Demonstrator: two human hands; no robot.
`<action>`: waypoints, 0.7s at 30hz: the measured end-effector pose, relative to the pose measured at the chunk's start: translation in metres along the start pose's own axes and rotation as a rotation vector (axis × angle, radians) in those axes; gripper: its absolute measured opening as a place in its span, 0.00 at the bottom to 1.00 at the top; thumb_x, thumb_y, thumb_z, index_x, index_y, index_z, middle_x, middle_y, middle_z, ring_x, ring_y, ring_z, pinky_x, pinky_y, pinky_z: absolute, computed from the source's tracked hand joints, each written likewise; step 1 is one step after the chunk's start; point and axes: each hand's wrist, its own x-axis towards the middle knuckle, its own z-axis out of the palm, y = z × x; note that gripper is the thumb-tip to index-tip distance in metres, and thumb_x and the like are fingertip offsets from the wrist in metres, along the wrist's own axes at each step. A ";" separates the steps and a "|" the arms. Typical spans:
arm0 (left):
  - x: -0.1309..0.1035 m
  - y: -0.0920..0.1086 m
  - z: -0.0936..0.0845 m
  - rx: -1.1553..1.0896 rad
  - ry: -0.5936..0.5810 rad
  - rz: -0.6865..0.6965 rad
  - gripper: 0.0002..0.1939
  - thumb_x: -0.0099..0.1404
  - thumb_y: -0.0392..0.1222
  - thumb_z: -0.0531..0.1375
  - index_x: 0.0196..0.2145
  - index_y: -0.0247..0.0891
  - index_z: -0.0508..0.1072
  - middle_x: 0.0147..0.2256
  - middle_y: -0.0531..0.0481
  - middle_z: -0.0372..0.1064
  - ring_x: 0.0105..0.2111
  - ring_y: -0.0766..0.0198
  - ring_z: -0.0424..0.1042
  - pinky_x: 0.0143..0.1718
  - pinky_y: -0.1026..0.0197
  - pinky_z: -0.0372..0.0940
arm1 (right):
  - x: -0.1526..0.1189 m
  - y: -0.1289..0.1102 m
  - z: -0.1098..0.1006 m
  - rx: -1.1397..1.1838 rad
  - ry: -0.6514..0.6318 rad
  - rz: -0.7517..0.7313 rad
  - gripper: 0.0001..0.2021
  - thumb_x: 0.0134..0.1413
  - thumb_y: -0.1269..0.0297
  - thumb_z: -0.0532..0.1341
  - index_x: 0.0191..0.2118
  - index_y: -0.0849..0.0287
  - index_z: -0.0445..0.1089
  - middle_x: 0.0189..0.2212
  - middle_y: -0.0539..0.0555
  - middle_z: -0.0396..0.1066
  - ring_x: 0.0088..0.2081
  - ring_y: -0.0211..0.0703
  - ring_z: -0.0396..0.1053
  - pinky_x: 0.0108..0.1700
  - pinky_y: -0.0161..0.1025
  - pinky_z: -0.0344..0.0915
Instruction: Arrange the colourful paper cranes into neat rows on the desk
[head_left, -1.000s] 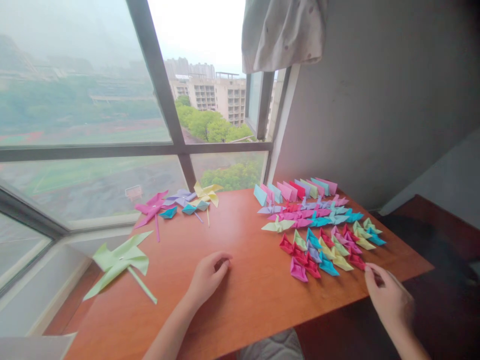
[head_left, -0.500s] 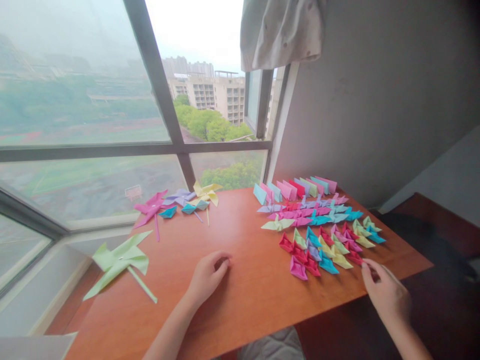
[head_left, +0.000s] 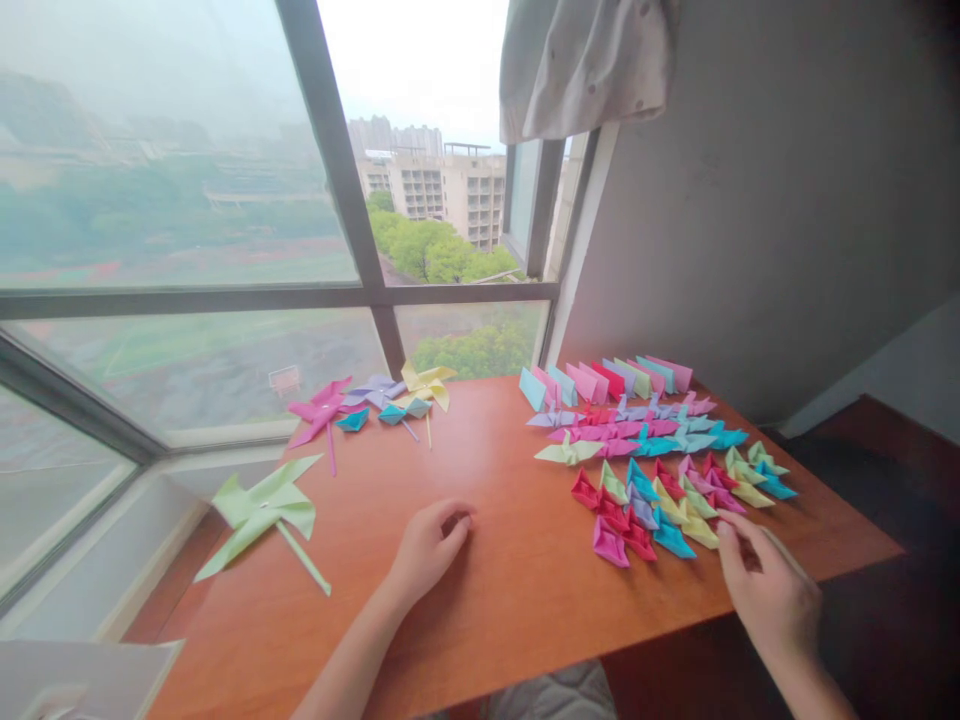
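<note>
My left hand (head_left: 433, 548) rests on the wooden table (head_left: 510, 590), loosely curled with thumb and forefinger nearly meeting; nothing shows in it. At the near right corner of the folded paper boats, my right hand (head_left: 772, 580) pinches, its fingertips beside a yellow paper boat (head_left: 699, 527). The red boat at those fingertips is covered by the hand. A blue boat (head_left: 673, 538), a red boat (head_left: 639, 540) and a magenta boat (head_left: 610, 545) lie left of it. Behind the boats are rows of folded paper cranes (head_left: 568, 450).
Folded paper pieces (head_left: 611, 380) stand in a line at the back. On the left lie a green pinwheel (head_left: 259, 510), a pink pinwheel (head_left: 322, 408), a purple pinwheel (head_left: 375, 392) and a yellow pinwheel (head_left: 426, 384), with small blue boats (head_left: 352, 420). A window (head_left: 285, 298) borders the table.
The whole view has shifted, so the table's things appear farther right. My right hand has moved left relative to the boats and now covers the red one at its fingertips. My left hand stays curled.
</note>
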 end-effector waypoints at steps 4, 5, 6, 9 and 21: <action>0.002 0.003 -0.002 -0.012 0.004 0.006 0.11 0.62 0.39 0.55 0.37 0.37 0.78 0.31 0.48 0.78 0.30 0.60 0.75 0.34 0.62 0.68 | -0.008 -0.076 0.014 0.307 -0.129 -0.184 0.10 0.62 0.63 0.57 0.42 0.58 0.74 0.38 0.56 0.77 0.39 0.44 0.75 0.44 0.38 0.69; 0.003 0.004 -0.003 -0.013 0.008 0.009 0.12 0.62 0.39 0.55 0.37 0.36 0.78 0.31 0.48 0.78 0.30 0.61 0.75 0.34 0.63 0.68 | -0.013 -0.095 0.018 0.383 -0.191 -0.219 0.09 0.63 0.65 0.56 0.43 0.57 0.74 0.38 0.56 0.77 0.40 0.44 0.75 0.45 0.38 0.69; 0.004 0.005 -0.005 -0.012 0.014 0.011 0.12 0.63 0.39 0.54 0.37 0.36 0.78 0.31 0.48 0.78 0.31 0.61 0.76 0.34 0.63 0.69 | -0.018 -0.114 0.023 0.445 -0.235 -0.239 0.09 0.63 0.66 0.56 0.43 0.57 0.73 0.38 0.56 0.77 0.40 0.44 0.75 0.44 0.38 0.70; 0.009 0.004 -0.011 0.022 0.059 0.008 0.13 0.64 0.40 0.54 0.38 0.36 0.77 0.33 0.47 0.79 0.32 0.61 0.76 0.34 0.63 0.69 | -0.033 -0.161 0.039 0.584 -0.390 -0.292 0.11 0.64 0.69 0.53 0.44 0.56 0.72 0.34 0.55 0.76 0.36 0.43 0.74 0.39 0.37 0.70; 0.062 -0.056 -0.142 0.433 0.514 -0.145 0.08 0.62 0.32 0.55 0.36 0.36 0.74 0.33 0.46 0.75 0.39 0.53 0.72 0.44 0.55 0.62 | -0.048 -0.199 0.067 0.693 -0.643 -0.250 0.12 0.64 0.67 0.52 0.43 0.56 0.72 0.32 0.52 0.73 0.32 0.41 0.72 0.36 0.36 0.67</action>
